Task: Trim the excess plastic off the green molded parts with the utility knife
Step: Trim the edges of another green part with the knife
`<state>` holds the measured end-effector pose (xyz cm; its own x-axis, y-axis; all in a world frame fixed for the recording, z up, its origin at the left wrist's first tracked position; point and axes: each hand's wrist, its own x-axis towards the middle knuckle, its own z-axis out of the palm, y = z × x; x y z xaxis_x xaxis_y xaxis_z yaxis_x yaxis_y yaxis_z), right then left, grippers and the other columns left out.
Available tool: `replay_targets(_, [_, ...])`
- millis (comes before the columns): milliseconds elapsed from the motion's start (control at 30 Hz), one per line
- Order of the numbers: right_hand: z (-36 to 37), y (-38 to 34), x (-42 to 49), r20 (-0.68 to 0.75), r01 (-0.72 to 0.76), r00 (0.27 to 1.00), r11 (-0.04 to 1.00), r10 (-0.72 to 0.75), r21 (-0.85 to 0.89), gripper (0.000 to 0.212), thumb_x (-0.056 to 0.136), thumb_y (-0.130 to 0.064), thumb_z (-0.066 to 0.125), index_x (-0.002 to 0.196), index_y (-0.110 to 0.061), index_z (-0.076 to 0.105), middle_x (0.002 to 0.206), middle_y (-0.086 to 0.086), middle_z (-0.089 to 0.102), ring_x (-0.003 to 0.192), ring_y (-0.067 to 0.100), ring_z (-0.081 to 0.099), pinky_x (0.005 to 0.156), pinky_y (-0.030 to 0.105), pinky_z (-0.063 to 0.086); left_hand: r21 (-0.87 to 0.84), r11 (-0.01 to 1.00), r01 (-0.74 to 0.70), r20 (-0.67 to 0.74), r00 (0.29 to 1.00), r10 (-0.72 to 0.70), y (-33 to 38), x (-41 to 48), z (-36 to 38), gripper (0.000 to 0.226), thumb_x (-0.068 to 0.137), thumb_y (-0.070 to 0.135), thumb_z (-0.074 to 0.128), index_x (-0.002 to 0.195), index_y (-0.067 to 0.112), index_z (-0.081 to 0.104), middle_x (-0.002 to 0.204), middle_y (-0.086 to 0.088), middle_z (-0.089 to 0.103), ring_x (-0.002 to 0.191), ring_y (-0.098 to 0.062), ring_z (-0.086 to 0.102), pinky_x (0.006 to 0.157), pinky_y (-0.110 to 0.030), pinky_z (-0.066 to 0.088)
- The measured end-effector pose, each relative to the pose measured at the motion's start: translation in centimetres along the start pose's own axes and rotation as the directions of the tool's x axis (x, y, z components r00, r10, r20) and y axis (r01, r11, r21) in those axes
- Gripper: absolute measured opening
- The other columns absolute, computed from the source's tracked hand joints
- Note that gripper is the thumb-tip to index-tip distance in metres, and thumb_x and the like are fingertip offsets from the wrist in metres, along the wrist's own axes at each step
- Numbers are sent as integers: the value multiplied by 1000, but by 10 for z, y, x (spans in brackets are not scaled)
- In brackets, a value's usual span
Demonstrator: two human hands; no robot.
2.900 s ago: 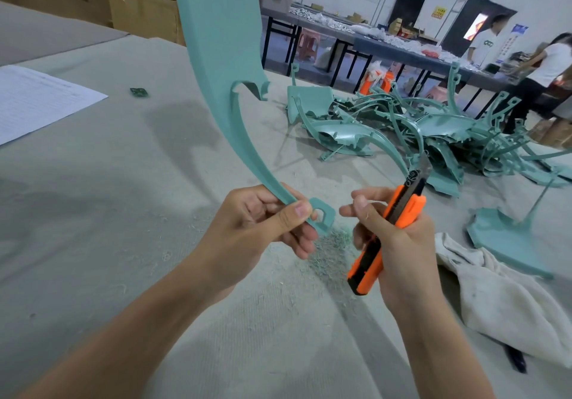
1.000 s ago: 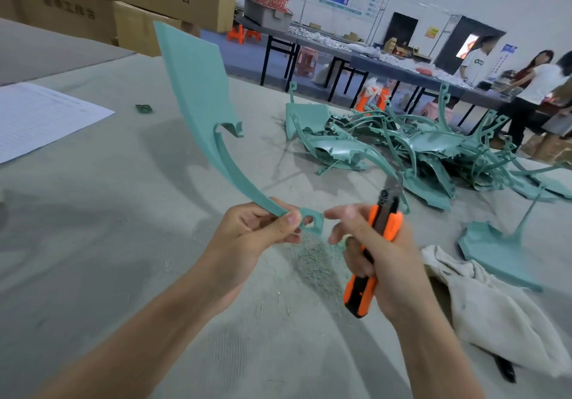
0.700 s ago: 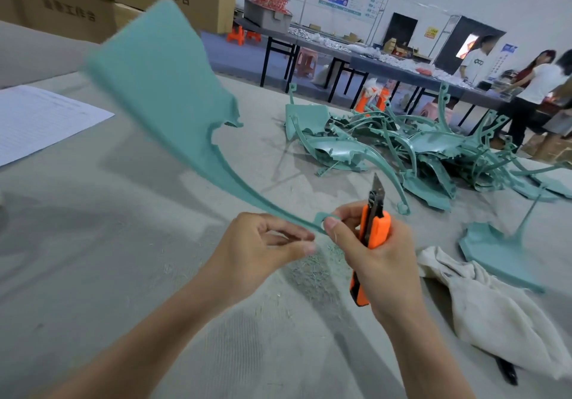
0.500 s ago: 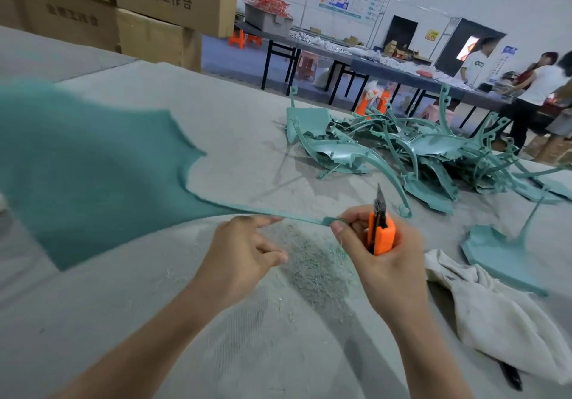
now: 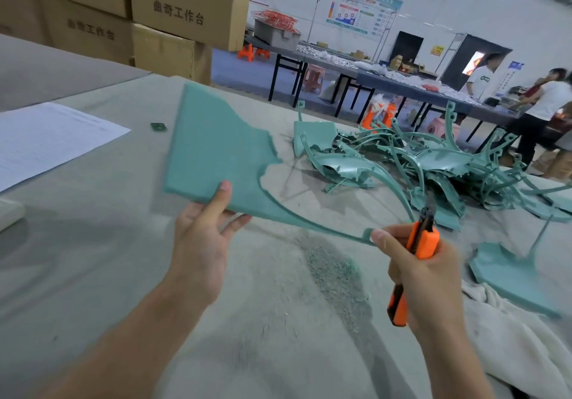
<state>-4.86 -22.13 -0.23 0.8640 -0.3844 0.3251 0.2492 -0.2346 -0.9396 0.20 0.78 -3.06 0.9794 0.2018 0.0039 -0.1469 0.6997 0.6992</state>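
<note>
A green molded part point(image 5: 216, 157), a broad flat plate tapering into a thin curved stem, is held roughly level above the table. My left hand point(image 5: 198, 244) pinches the plate's near edge, thumb on top and fingers underneath. My right hand point(image 5: 424, 278) grips the orange utility knife point(image 5: 422, 241), blade pointing up and away, while its thumb and forefinger also pinch the looped end of the stem. A pile of more green parts point(image 5: 418, 166) lies at the back right.
Green shavings point(image 5: 334, 271) lie on the grey table below my hands. A white cloth point(image 5: 510, 352) and one green part point(image 5: 510, 278) lie at the right. A paper sheet point(image 5: 46, 138) lies at the left, cardboard boxes point(image 5: 173, 12) behind. People stand at far tables.
The part swung down from upright to roughly level. My left hand left the stem's end and took the broad plate; my right hand now pinches the stem's end beside the knife.
</note>
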Motion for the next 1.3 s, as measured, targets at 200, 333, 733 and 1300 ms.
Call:
replay_targets(200, [-8,3,7,-52,-62,996,988,70,139,16,80,-8,77,67,-15,69,45,-5,38,41,11,24,40,22,22,113,992,-61,6,998,61,-2,0,-4,17,88,4,61,99,14,69,96,-4,75,87,-21,72,70,-30,59])
replay_targets(333, [-10,5,10,-134,-29,990,987,50,156,9,84,-9,75,77,-13,71,48,-5,43,41,10,25,40,20,25,121,989,-82,46,996,77,-5,-2,-3,24,80,-2,68,97,13,71,97,-6,75,87,-23,72,66,-30,58])
replay_targets(733, [5,7,-1,11,75,997,990,-77,123,22,94,-14,63,110,-26,72,77,-7,72,40,3,32,39,15,31,220,952,-215,198,965,172,-12,-21,10,37,88,3,63,91,38,76,100,5,74,92,-15,71,73,-32,58])
replay_targets(1300, [30,12,-17,358,179,921,983,-151,-45,35,94,-9,64,113,-36,72,64,-23,60,41,4,34,48,14,32,466,801,-376,234,925,299,-25,-24,7,14,83,22,71,70,27,69,73,8,71,66,-12,69,66,-24,55])
